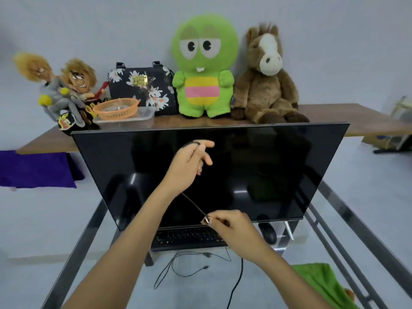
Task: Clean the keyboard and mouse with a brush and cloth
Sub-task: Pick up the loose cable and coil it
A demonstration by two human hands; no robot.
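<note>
At the centre of the frame, in front of the wide black monitor [209, 175], the left hand [189, 168] and right hand [234, 228] each pinch one end of a thin dark cord [193, 203] stretched between them, so I judge cleaning has not begun (no brush shows). The next move calls for clearing the cord and fetching a tool, perhaps the crumpled green cloth [321, 284] at lower right. One black keyboard [187, 237] and one black mouse [268, 233] sit below the monitor; four plush toys line the shelf above.
</note>
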